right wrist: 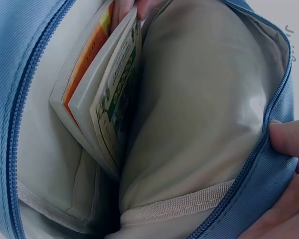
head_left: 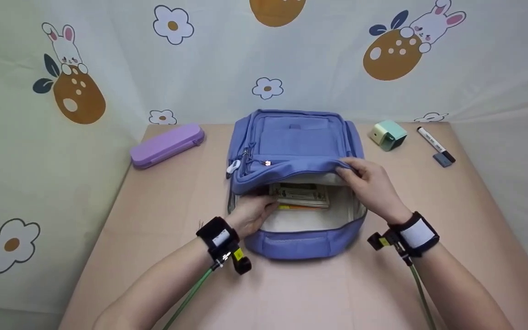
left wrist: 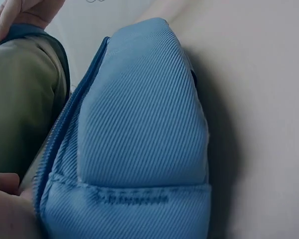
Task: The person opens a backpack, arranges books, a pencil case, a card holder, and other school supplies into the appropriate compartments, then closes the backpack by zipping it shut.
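A blue backpack [head_left: 298,137] lies on the table with its main zip undone and its pale lining showing. My right hand [head_left: 374,188] pinches the edge of the front flap and holds it raised; the thumb [right wrist: 286,139] presses beside the zip. My left hand [head_left: 255,211] reaches inside at the left, its fingers [right wrist: 123,9] gripping the top of a thin book [right wrist: 117,89] with a green-and-white cover. Behind it in the bag stands another book [right wrist: 87,62] with an orange cover. In the left wrist view the backpack's side panel [left wrist: 139,109] hides most of the left hand.
A purple pencil case [head_left: 167,145] lies at the back left of the table [head_left: 177,256]. At the back right are a mint-green pencil sharpener [head_left: 388,135], a white marker with a black cap [head_left: 436,144] and a small grey-blue block [head_left: 442,159]. A patterned curtain surrounds the table.
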{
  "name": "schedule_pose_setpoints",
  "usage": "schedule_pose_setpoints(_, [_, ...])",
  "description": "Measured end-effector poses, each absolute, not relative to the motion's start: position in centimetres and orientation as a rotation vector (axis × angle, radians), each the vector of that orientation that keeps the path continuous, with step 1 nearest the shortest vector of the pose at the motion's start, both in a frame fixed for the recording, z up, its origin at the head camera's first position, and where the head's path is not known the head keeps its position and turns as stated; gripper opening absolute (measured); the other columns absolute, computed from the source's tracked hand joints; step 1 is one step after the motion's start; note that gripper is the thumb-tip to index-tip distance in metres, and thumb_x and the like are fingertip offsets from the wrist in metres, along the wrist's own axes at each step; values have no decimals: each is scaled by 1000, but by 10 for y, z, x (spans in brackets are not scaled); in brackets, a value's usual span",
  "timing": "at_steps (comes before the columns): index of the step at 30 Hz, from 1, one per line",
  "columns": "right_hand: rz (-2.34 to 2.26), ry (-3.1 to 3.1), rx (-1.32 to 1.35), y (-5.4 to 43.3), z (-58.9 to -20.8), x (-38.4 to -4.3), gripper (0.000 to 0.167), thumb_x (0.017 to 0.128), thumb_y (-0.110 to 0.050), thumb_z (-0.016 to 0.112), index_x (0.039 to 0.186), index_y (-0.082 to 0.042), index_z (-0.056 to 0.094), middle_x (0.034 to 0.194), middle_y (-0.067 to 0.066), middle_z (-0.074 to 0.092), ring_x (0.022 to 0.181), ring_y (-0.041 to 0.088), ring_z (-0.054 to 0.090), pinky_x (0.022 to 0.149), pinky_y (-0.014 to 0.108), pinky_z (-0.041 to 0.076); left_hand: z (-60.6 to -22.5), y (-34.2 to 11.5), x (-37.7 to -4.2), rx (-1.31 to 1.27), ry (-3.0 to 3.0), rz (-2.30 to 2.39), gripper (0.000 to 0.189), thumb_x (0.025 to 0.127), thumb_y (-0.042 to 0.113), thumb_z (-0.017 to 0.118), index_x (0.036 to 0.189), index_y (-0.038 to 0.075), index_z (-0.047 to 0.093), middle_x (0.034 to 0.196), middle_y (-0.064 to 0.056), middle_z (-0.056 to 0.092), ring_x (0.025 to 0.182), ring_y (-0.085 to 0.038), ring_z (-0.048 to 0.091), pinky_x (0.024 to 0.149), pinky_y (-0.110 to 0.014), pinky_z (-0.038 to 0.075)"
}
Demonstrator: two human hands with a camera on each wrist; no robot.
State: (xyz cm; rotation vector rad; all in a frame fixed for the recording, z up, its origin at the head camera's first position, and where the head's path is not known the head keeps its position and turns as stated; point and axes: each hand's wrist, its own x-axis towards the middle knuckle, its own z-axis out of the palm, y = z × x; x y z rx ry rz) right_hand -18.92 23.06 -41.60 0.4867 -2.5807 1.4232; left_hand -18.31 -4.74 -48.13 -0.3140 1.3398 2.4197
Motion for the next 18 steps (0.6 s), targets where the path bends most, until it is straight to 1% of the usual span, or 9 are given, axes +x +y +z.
schedule_pose_setpoints(2, [1434,-2577,488,231,-416,-189,23,103,-24,64,120,-13,75,105,3,71,80,17,57,61,23,46,-477,-49,-180,-230,1432,2397,61,92,-17,50,150,-12,32,151,-27,40,126,-30,49,108,-37,46])
schedule_pose_setpoints(5, [1437,-2572,498,231,-416,-190,24,103,-24,64,120,-12,75,106,4,71,84,17,57,64,23,46,-470,-54,-172,-52,1616,2285,67,92,-14,50,154,-12,25,160,-27,30,142,-33,38,117,-39,35])
schedule_pose_setpoints(7, [1433,-2570,503,231,-416,-190,23,103,-24,64,120,-12,75,104,4,70,81,17,56,62,23,45,-464,-60,-166,93,1759,2137,68,94,-9,52,155,-13,21,160,-28,30,146,-36,35,119,-41,31])
schedule_pose_setpoints(8, [1428,-2569,508,231,-417,-190,23,103,-23,64,120,-12,75,103,4,70,80,17,56,61,23,44,-461,-64,-163,153,1847,2041,67,95,-6,54,154,-14,22,159,-30,31,146,-37,35,119,-42,31])
schedule_pose_setpoints(9, [1423,-2570,510,232,-417,-190,23,103,-23,64,120,-12,75,102,4,69,78,17,55,61,23,44,-458,-68,-159,223,1947,1929,67,96,-2,57,153,-14,25,157,-30,34,146,-39,36,119,-44,31])
schedule_pose_setpoints(11, [1415,-2575,512,232,-418,-190,23,103,-22,64,120,-12,75,104,4,70,79,17,55,61,22,43,-449,-76,-150,372,2128,1695,62,97,6,61,151,-12,35,153,-28,42,141,-38,42,117,-45,34])
schedule_pose_setpoints(14, [1413,-2583,512,232,-420,-190,23,103,-22,64,120,-12,75,108,4,70,83,17,56,64,22,44,-430,-87,-137,554,2256,1467,47,101,15,62,143,-4,54,144,-17,57,133,-29,54,110,-41,44])
schedule_pose_setpoints(16, [1418,-2590,511,233,-420,-189,23,103,-21,64,120,-11,74,110,4,71,88,17,56,67,21,45,-415,-92,-131,660,2225,1471,35,103,18,61,136,3,64,133,-9,66,124,-23,62,103,-38,50])
schedule_pose_setpoints(18, [1421,-2599,505,233,-421,-189,22,103,-20,63,119,-10,75,109,4,71,88,17,57,68,21,46,-403,-98,-131,740,2190,1559,28,104,18,61,129,7,70,123,-3,71,113,-20,67,95,-35,55])
